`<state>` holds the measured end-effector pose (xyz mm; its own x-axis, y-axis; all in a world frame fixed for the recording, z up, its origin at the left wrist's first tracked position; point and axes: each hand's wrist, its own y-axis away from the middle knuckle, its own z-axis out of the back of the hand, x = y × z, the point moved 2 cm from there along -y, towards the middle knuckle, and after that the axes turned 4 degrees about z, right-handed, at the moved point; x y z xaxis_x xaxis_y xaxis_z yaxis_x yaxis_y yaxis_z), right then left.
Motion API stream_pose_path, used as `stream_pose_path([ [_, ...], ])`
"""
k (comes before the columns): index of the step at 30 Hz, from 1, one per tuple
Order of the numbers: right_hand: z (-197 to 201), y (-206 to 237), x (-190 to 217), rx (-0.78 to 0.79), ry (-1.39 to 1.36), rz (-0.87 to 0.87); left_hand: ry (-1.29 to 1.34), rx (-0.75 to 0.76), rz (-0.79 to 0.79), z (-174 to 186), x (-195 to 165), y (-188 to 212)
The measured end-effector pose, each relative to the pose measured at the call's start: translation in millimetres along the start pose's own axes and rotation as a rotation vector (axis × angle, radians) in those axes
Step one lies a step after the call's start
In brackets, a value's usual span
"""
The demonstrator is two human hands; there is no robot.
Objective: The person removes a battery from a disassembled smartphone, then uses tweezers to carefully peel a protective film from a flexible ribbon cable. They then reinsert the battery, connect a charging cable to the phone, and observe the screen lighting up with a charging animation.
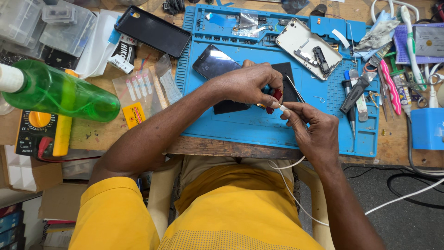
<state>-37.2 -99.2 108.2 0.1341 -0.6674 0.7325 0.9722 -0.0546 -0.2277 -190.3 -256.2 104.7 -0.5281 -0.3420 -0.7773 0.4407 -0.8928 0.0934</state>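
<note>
Head view: at frame centre, a small red part (276, 95) is pinched in the left hand (247, 83); a white strip (283, 108), just lower right, is gripped by closed right hand (312, 125) fingers (292, 112).

A single head-worn camera is looking steeply down from above the seated person, taking in the yellow shirt at the bottom edge and the workbench beyond. It is facing forward across the blue work mat (240, 129), which is filling the middle of the frame, with the far edge of the bench running along the top. The view is sitting close, about at arm's reach, with the left hand (247, 85) and right hand (314, 127) meeting near the centre. To the left the wide lens is catching a green bottle (60, 92) very near the camera; to the right, the dark floor is showing below the bench.
</note>
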Motion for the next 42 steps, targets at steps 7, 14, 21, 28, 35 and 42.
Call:
stream_pose_path([
  [7,-4.2,1.3,-0.8,-0.024,-0.001,0.005,-0.071,-0.036,0.031,-4.7,-5.0,1.5],
  [14,-8.9,3.7,-4.1,-0.050,0.008,0.012,-0.076,-0.069,0.078,-14.6,-1.5,-0.5],
  [21,-12.4,4.1,-1.6,-0.067,-0.024,0.026,-0.097,-0.089,-0.042,-14.6,1.4,1.1],
  [28,-12.8,5.7,-5.8,-0.041,-0.032,-0.068,-0.183,0.040,0.043,1.2,-4.8,-1.1],
  [35,-14.1,5.6,-15.6,-0.033,-0.050,-0.130,-0.290,-0.597,-0.394,107.6,-7.9,59.8],
  [42,-13.4,2.4,-12.1,-0.029,-0.051,-0.109,-0.243,-0.740,-0.328,103.7,-4.3,110.6],
])
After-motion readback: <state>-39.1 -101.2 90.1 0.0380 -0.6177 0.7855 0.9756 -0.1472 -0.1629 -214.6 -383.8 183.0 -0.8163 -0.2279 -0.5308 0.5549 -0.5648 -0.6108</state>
